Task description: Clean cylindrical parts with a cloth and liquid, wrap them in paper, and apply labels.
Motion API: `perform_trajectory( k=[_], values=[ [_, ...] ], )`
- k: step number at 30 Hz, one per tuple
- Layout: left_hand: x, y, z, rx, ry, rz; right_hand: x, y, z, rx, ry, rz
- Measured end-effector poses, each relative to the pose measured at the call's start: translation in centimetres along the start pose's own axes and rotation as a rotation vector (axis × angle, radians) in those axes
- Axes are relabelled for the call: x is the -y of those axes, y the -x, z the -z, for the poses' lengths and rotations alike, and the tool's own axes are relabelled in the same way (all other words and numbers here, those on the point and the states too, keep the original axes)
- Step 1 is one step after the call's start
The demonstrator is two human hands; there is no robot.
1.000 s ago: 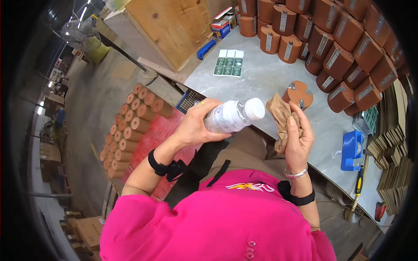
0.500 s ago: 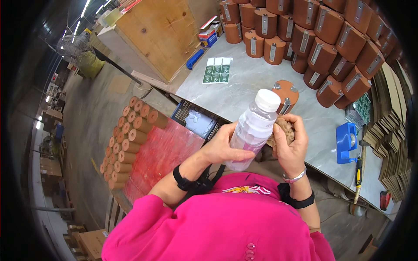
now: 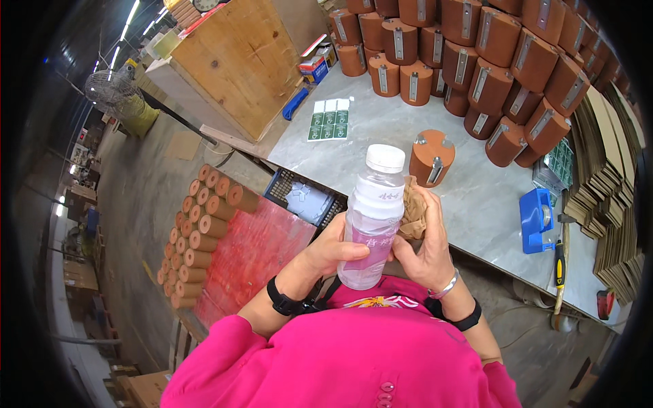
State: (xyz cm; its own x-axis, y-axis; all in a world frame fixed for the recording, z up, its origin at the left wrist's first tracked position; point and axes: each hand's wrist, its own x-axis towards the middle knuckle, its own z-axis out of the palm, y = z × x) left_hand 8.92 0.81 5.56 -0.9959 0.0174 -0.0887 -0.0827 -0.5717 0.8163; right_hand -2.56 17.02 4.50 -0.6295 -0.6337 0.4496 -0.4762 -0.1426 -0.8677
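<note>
My left hand (image 3: 329,250) is wrapped around a clear plastic bottle (image 3: 373,224) with a white cap and a pink label, held upright above my lap. My right hand (image 3: 427,253) presses a crumpled brown cloth or paper (image 3: 412,212) against the bottle's right side; which material it is I cannot tell. Just beyond the bottle, a single reddish-brown cylinder (image 3: 431,159) with metal strips stands on the grey tabletop (image 3: 476,211). A sheet of green and white labels (image 3: 330,120) lies flat to its left.
Similar cylinders (image 3: 490,85) are stacked at the back right. Flattened cardboard (image 3: 605,190), a blue tape dispenser (image 3: 536,221) and a hammer (image 3: 560,265) sit at the right. On the left, several brown rolls (image 3: 197,231) lie on a red board (image 3: 252,251), near a black crate (image 3: 306,197).
The bottle has moved left and stands more upright. My right hand has shifted left and lower with the brown crumpled piece, which shows more now.
</note>
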Motion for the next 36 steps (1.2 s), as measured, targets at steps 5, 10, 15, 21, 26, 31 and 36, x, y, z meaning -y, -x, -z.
perform_trajectory(
  k=[5, 10, 15, 21, 26, 31, 36],
  values=[
    [0.2, 0.2, 0.6, 0.038, 0.001, 0.084, -1.0, 0.5, 0.1, 0.027, 0.136, 0.000],
    [-0.8, 0.0, 0.5, 0.058, -0.036, 0.092, -0.7, 0.7, 0.7, 0.023, -0.263, -0.370],
    [-4.3, -0.1, 0.9, -0.084, -0.673, 0.073, -1.9, 0.5, 2.0, -0.277, -0.364, -0.294],
    [-7.4, -0.6, 0.3, -0.108, -1.357, 0.026, -2.1, 0.8, 2.4, -0.243, -0.294, -0.347],
    [-8.8, -1.3, -0.4, -0.046, -1.688, 0.012, -2.5, 0.8, 2.3, -0.234, -0.369, -0.388],
    [-9.5, -1.8, -0.8, 0.014, -1.856, -0.010, -2.0, 0.7, 2.1, -0.236, -0.376, -0.417],
    [-10.3, -2.5, -1.7, 0.042, -1.971, 0.030, -2.6, 0.8, 1.9, -0.259, -0.373, -0.438]
  ],
)
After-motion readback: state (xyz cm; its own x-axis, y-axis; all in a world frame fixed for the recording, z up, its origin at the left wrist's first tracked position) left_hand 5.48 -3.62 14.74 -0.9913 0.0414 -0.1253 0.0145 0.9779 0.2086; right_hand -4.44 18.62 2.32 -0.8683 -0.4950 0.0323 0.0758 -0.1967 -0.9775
